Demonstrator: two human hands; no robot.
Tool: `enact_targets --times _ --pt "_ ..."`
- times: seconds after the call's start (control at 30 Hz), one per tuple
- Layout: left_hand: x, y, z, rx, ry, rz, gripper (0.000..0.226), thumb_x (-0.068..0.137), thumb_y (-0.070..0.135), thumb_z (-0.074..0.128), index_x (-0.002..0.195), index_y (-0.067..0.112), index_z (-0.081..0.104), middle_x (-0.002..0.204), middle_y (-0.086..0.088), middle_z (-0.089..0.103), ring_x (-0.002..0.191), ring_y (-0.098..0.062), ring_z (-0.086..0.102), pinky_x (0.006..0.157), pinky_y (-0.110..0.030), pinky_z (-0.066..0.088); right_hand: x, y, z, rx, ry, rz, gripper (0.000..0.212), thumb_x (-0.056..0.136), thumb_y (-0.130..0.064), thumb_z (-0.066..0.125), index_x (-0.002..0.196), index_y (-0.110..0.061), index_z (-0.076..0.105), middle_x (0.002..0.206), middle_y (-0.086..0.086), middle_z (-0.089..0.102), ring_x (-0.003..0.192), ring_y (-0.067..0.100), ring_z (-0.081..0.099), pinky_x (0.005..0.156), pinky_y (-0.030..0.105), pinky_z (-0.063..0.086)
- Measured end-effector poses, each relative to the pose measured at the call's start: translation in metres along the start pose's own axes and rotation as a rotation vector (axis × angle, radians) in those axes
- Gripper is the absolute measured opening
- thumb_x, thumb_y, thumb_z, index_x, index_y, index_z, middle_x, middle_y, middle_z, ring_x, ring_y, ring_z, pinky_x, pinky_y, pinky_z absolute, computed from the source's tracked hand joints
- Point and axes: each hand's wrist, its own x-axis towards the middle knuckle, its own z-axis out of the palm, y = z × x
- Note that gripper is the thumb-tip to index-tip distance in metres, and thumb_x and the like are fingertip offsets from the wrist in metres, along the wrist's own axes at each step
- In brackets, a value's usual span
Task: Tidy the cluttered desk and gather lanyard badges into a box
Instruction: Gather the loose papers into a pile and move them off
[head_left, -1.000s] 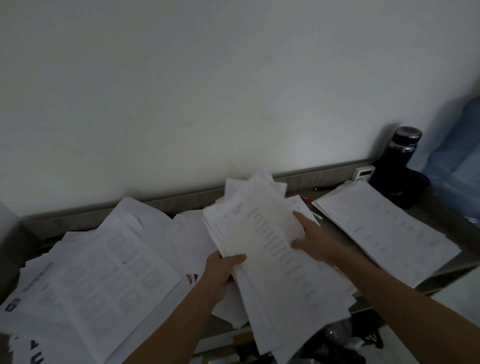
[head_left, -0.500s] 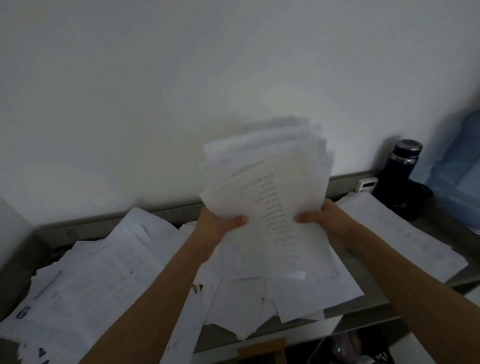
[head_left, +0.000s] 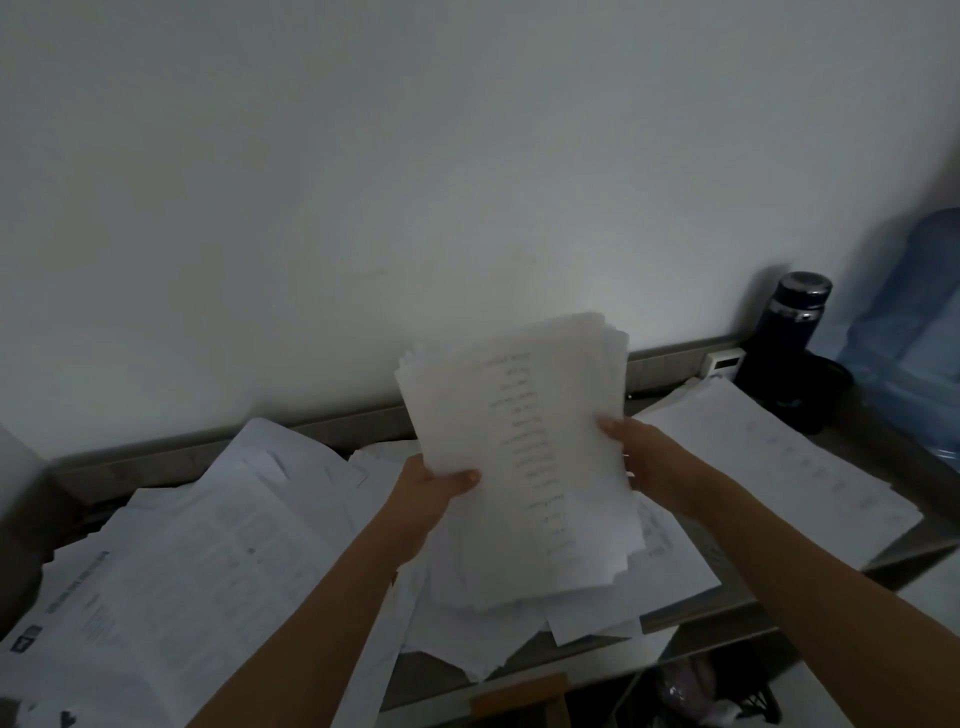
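Two hands hold one paper stack (head_left: 524, 447) upright between them: left hand (head_left: 434, 491) pinches its left edge, right hand (head_left: 641, 457) grips its right edge. Better to tap the bottom edge on the desk (head_left: 883, 431) below until sheets align.

Grey counter (head_left: 872, 441) along wall. Lower left: loose printed papers (head_left: 208, 545), overlapping, some past front edge. Centre: messy sheet heap (head_left: 675, 571). Right: flatter sheet pile (head_left: 779, 457). Upper right, by wall: dark bottle (head_left: 784, 343) upright, small white device (head_left: 723, 361) beside it.
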Motion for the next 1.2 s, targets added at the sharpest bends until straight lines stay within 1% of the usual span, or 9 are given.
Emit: enact_targets --times 0.17,0.33,0.47,0.53,0.7,0.8,0.93,1.07,1.2 --pt "-0.009 -0.020 -0.046 -0.135 0.161 -0.204 0.041 0.086 -0.005 0.061 0.127 -0.002 0.057 0.124 -0.021 0.062 0.114 -0.040 0.057 0.102 -0.055 0.043 0.009 0.014 -0.002 -0.058 0.001 0.097 0.068 0.073 -0.076 0.053 0.128 -0.037 0.055 0.126 -0.007 0.065 0.115 0.017 0.062 0.095 0.044 0.047" --pt "-0.039 -0.065 -0.085 -0.303 0.326 -0.427 0.027 0.087 -0.002 0.056 0.114 -0.003 0.061 0.103 -0.020 0.067 0.092 -0.039 0.062 0.079 -0.047 0.051 0.028 0.039 0.033 -0.599 0.080 0.083 0.060 0.083 -0.056 0.065 0.135 -0.030 0.050 0.141 -0.002 0.049 0.117 0.012 0.048 0.096 0.035 0.040" --pt "-0.060 -0.087 -0.107 -0.387 0.416 -0.496 0.027 0.085 0.000 0.058 0.111 -0.001 0.063 0.105 -0.023 0.067 0.095 -0.042 0.061 0.081 -0.049 0.050 0.051 0.052 0.035 -0.908 0.398 0.022 0.060 0.084 -0.045 0.070 0.136 -0.026 0.049 0.143 0.004 0.048 0.125 0.023 0.048 0.105 0.043 0.041" --pt "-0.067 -0.091 -0.110 -0.424 0.422 -0.518 0.031 0.082 0.001 0.059 0.112 -0.001 0.063 0.110 -0.026 0.066 0.099 -0.043 0.061 0.085 -0.052 0.050 0.065 0.050 0.030 -0.976 0.434 0.029 0.066 0.082 -0.044 0.071 0.139 -0.024 0.046 0.145 0.006 0.045 0.131 0.026 0.044 0.108 0.046 0.038" --pt "-0.072 -0.087 -0.099 -0.509 0.374 -0.557 0.042 0.069 0.007 0.065 0.111 0.000 0.065 0.104 -0.025 0.070 0.088 -0.041 0.067 0.072 -0.046 0.054 0.099 0.040 0.012 -0.932 0.361 0.211 0.094 0.075 -0.050 0.077 0.149 -0.016 0.029 0.150 0.016 0.036 0.135 0.035 0.037 0.108 0.050 0.037" --pt "-0.070 -0.088 -0.091 -0.502 0.387 -0.587 0.047 0.071 0.006 0.064 0.117 -0.001 0.062 0.109 -0.026 0.068 0.098 -0.044 0.064 0.077 -0.050 0.053 0.106 0.044 0.007 -1.076 0.334 0.267 0.105 0.070 -0.059 0.077 0.151 -0.017 0.026 0.155 0.014 0.030 0.140 0.035 0.031 0.111 0.048 0.034" --pt "-0.063 -0.093 -0.092 -0.481 0.387 -0.615 0.039 0.084 0.003 0.060 0.123 0.001 0.059 0.114 -0.026 0.066 0.105 -0.046 0.061 0.087 -0.058 0.050 0.103 0.043 0.011 -0.988 0.182 0.221 0.084 0.067 -0.050 0.083 0.134 -0.011 0.053 0.121 0.006 0.062 0.105 0.022 0.061 0.089 0.034 0.051" --pt "-0.058 -0.097 -0.088 -0.541 0.333 -0.606 0.032 0.087 0.006 0.055 0.117 -0.001 0.062 0.112 -0.026 0.067 0.093 -0.042 0.067 0.081 -0.051 0.052 0.098 0.042 0.025 -1.045 0.179 0.159 0.071 0.068 -0.042 0.084 0.128 -0.014 0.059 0.123 0.005 0.063 0.102 0.021 0.062 0.088 0.032 0.052" --pt "-0.054 -0.101 -0.088 -0.566 0.330 -0.569 0.031 0.088 0.004 0.053 0.117 -0.001 0.062 0.113 -0.026 0.067 0.099 -0.042 0.063 0.082 -0.052 0.051 0.098 0.033 0.038 -1.050 0.254 0.043 0.037 0.084 -0.033 0.072 0.115 -0.013 0.066 0.109 0.007 0.068 0.087 0.018 0.062 0.079 0.032 0.053"
